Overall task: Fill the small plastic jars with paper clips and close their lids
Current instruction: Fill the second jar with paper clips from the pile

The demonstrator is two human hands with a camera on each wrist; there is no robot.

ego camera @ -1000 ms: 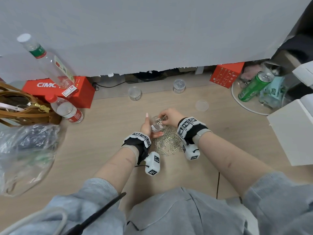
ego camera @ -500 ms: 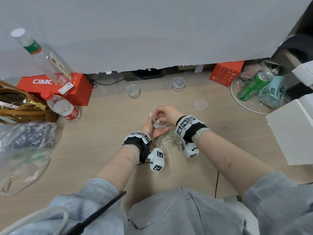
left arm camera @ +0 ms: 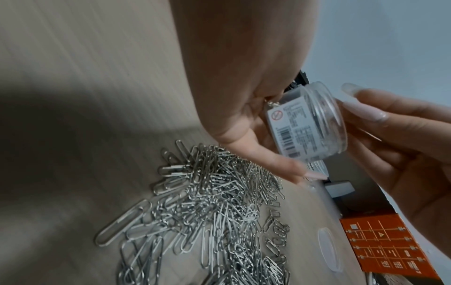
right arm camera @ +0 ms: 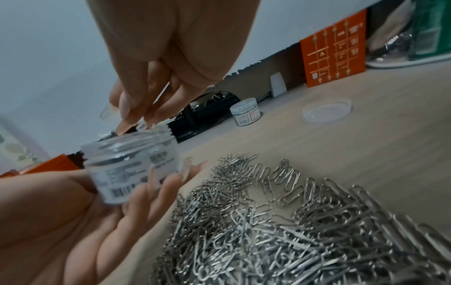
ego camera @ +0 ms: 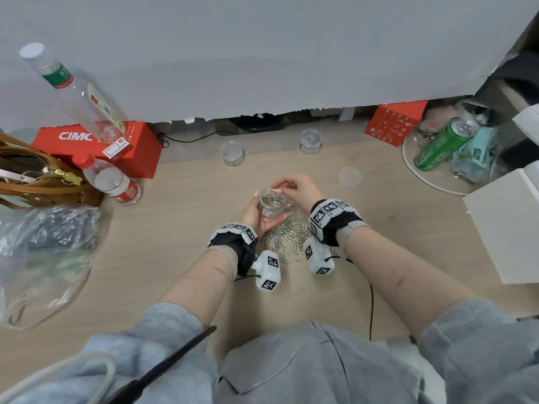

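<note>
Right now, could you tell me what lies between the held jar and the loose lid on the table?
Only the right hand crosses it; otherwise bare table, head view.

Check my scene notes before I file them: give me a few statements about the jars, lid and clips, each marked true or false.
1. The left hand holds an open jar with clips inside. True.
2. The loose lid lies on the desk to the left of the hands. False: it lies to their right.
3. The right hand has its fingertips at the jar's mouth. True.
4. The clip pile sits in a tray. False: it lies straight on the desk.
5. The far jar near the orange box is empty. False: it holds clips and has its lid on.
</note>
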